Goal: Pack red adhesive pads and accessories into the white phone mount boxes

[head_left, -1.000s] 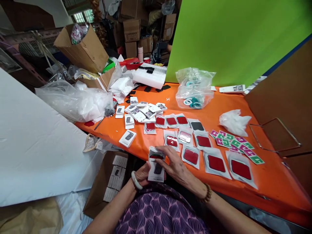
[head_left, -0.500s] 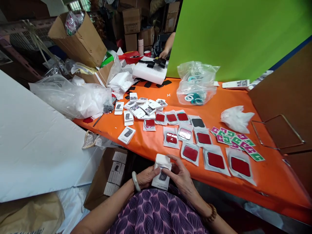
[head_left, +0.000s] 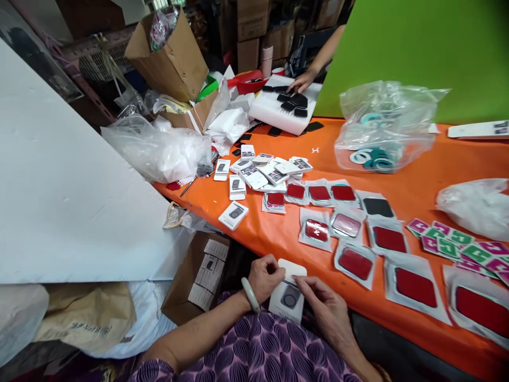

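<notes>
A small white box (head_left: 287,309) printed with a dark ring-shaped device is in front of my body, tilted at the table's front edge. Its top flap (head_left: 293,267) stands raised. My left hand (head_left: 264,280), with a pale bangle at the wrist, is closed, thumb and forefinger pinching at the left edge of the box's upper end. Opposite it, my right hand (head_left: 324,305) pinches the right edge by the flap. On the orange table (head_left: 254,225) beyond lie red square pads in clear pouches (head_left: 356,263) and a flat white box (head_left: 233,215).
More white boxes (head_left: 254,176) lie piled behind. An open carton (head_left: 178,297) below left holds packed boxes. Stickers (head_left: 449,245) and a clear bag of teal rings (head_left: 382,132) are rightward. Another person's hand (head_left: 302,82) touches black pieces on a white foam block (head_left: 274,114).
The view has turned left. My left hand has shifted from the box's side to its upper left edge, and my right fingers now pinch the upper right edge. The other person's hand reaches farther in.
</notes>
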Action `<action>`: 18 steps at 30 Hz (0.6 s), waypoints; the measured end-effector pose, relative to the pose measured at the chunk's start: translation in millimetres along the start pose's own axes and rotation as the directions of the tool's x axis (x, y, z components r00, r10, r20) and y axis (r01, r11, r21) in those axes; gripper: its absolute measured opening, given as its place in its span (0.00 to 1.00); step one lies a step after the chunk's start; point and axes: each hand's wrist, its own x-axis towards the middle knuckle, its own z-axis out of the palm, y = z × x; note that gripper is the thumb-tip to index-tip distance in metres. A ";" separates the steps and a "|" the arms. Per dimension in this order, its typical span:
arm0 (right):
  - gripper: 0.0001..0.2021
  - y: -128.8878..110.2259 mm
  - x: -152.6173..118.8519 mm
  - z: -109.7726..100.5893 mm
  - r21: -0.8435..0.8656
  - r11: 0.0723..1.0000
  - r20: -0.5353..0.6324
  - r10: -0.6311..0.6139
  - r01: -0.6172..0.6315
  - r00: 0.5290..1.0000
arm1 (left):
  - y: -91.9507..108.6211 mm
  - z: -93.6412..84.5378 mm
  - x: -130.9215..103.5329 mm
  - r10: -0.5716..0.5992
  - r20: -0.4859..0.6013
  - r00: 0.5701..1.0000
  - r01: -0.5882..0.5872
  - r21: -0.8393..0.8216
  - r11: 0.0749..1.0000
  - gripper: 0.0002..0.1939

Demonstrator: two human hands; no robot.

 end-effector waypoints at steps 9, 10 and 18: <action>0.25 -15.2 -2.2 9.0 0.165 0.986 -0.065 0.016 -0.005 0.998 | 0.7 -0.5 -0.5 0.006 0.070 0.998 0.002 -0.107 0.994 0.12; 0.26 -16.3 -3.8 9.2 0.173 0.985 -0.076 0.011 0.002 0.997 | -0.4 -0.2 -1.5 0.012 0.075 0.997 -0.003 -0.119 0.993 0.13; 0.29 -17.7 -2.7 8.9 0.201 0.980 -0.117 0.014 0.010 0.993 | 0.9 -3.7 0.3 -0.007 0.074 0.997 0.018 -0.152 0.988 0.21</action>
